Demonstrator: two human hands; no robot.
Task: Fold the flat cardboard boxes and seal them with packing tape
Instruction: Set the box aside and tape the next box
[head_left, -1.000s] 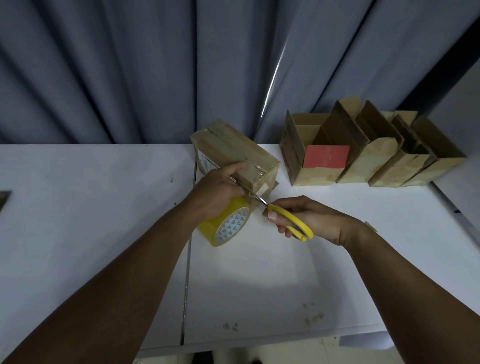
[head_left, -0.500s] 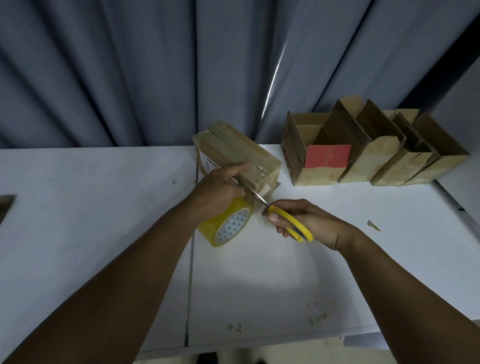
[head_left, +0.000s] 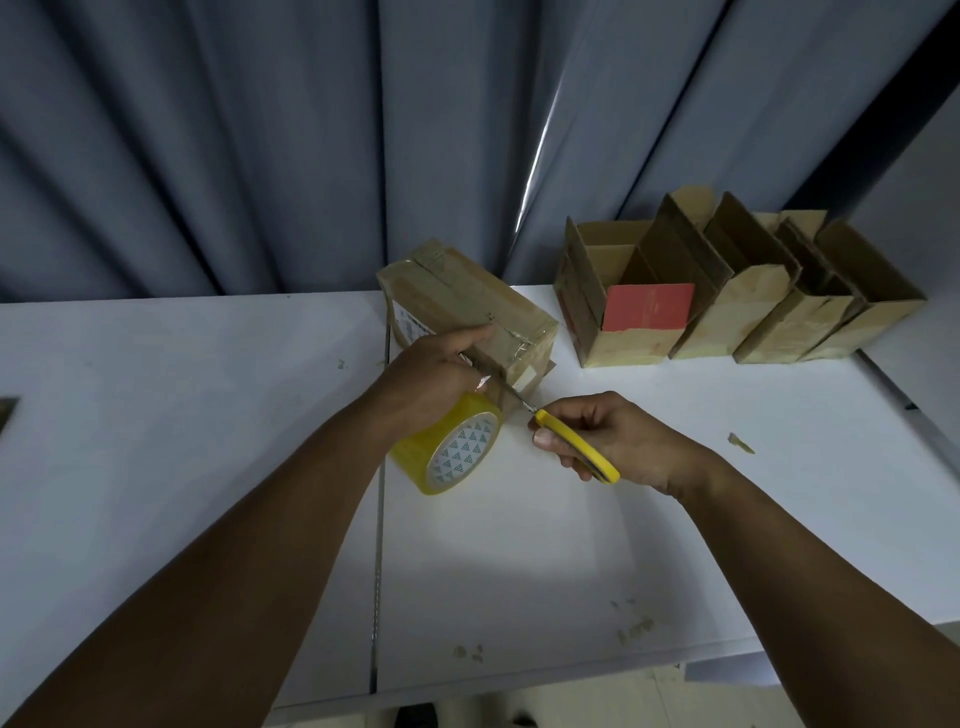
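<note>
A closed cardboard box (head_left: 457, 296) with tape along its top seam lies at the back middle of the white table (head_left: 156, 415). My left hand (head_left: 431, 374) holds a yellow roll of packing tape (head_left: 452, 447) at the box's near end, its forefinger lying on the box's top edge. My right hand (head_left: 608, 436) grips yellow-handled scissors (head_left: 576, 441). Their thin blades point up-left at the strip of tape between the roll and the box.
A row of several open cardboard boxes (head_left: 727, 301) stands at the back right, one with a red card (head_left: 649, 306) in front. Small cardboard scraps (head_left: 740, 442) lie on the table. Grey curtains (head_left: 260, 130) hang behind. A seam (head_left: 378, 545) splits the tabletop.
The scissors and my right hand have edged slightly toward the tape strip. The roll, box and left hand stay in place.
</note>
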